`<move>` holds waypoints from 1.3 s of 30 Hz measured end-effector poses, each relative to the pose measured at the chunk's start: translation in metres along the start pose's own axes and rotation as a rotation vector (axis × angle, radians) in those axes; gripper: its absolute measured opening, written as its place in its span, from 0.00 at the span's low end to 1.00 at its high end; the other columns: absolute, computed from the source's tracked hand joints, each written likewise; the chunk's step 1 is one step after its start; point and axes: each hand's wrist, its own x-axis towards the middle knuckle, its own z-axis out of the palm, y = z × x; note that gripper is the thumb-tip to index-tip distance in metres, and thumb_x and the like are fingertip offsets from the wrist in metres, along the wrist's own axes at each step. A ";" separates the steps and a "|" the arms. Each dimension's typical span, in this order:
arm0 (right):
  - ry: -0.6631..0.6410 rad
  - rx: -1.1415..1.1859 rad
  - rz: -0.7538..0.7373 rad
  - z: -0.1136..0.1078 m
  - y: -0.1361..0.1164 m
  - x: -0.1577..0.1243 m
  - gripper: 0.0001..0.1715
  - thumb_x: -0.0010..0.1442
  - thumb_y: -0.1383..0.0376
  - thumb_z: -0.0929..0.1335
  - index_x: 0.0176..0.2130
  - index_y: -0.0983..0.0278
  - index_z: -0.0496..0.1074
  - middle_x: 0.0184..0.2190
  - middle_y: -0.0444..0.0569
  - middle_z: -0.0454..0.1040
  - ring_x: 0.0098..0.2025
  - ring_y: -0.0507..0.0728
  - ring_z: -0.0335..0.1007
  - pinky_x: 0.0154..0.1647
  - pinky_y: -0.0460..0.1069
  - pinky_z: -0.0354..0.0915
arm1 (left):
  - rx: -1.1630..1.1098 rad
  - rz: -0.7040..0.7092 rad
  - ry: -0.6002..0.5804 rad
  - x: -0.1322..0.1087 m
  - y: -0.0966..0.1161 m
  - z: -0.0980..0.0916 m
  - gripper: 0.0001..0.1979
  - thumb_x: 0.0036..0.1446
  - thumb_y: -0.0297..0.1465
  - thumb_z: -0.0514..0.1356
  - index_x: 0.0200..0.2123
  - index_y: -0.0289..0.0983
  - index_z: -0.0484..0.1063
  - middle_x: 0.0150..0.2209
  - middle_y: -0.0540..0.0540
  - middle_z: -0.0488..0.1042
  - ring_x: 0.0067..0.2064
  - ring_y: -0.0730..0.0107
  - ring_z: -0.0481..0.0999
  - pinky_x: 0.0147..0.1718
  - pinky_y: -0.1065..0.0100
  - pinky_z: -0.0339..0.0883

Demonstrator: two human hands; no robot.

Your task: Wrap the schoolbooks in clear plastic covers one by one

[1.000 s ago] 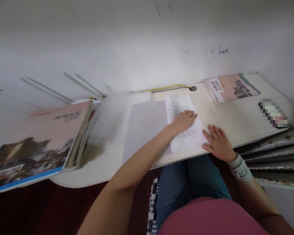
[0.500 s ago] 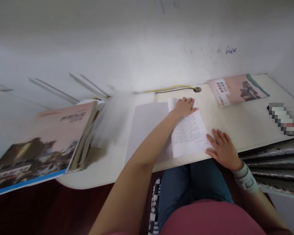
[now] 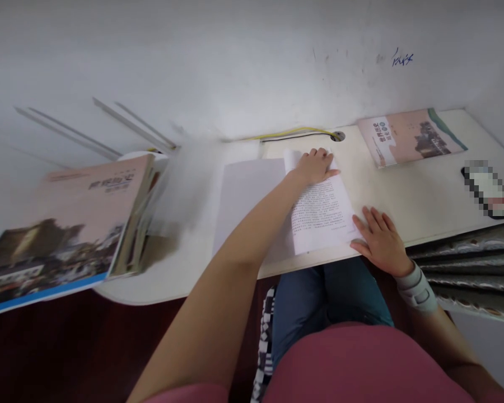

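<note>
A booklet (image 3: 319, 221) lies open on the white desk, with lines of print on its right page and a plain grey left side (image 3: 252, 187). My left hand (image 3: 315, 166) rests on the upper part of the printed page, fingers bent slightly and thumb apart, covering some of the text. At the page's lower right corner is my right hand (image 3: 380, 238), fingers spread, fingertips touching the paper's edge and the desk. A wristband (image 3: 418, 288) circles my right wrist. Neither hand grips anything.
A pink-covered book (image 3: 411, 137) lies at the back right, near a phone (image 3: 491, 190), partly pixelated. At left stands a stack of books (image 3: 71, 224). A yellow cable (image 3: 294, 132) runs along the wall to a desk hole (image 3: 338, 136). Dark patterned folds (image 3: 466, 263) hang at right.
The whole view has shifted, so the desk and books appear higher and the left stack further left. Both hands keep the same places on the page.
</note>
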 end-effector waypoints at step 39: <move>0.068 -0.020 -0.021 0.004 -0.001 0.000 0.37 0.63 0.46 0.58 0.63 0.64 0.59 0.65 0.63 0.55 0.66 0.68 0.50 0.61 0.62 0.51 | -0.078 0.113 -0.203 -0.119 0.083 0.007 0.43 0.60 0.56 0.43 0.68 0.32 0.43 0.69 0.33 0.41 0.69 0.51 0.41 0.63 0.43 0.36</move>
